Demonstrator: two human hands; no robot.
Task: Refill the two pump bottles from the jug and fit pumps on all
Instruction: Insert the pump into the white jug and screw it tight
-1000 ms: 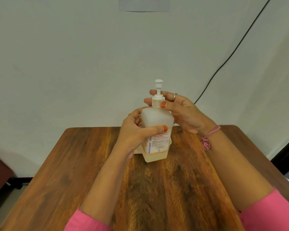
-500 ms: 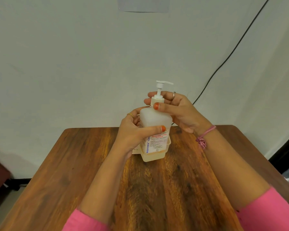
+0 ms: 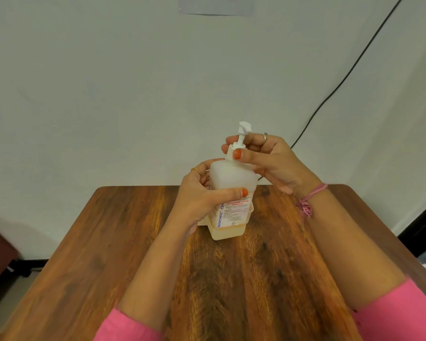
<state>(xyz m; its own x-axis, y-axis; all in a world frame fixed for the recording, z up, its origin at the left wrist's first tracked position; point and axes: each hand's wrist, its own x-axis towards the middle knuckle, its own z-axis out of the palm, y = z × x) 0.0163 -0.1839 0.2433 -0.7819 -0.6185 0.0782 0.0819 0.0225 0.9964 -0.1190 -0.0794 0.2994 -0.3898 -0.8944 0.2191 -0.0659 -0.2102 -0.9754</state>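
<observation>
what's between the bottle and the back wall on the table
In the head view, a pale basket-like thing peeks out behind the bottle, mostly hidden by it and the left hand; I cannot tell more.

bottle (image 3: 231, 193) on table (image 3: 108, 242), pump (image 3: 240, 136) atop

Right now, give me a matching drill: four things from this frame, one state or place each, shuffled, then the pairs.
Things:
1. left hand
2. right hand
3. bottle
4. cable

States:
A. runs down the wall
B. fingers pinch the pump collar
C. wraps the bottle's body
D. upright on the table, low pale liquid

Pairs: 1-C, 2-B, 3-D, 4-A
</observation>
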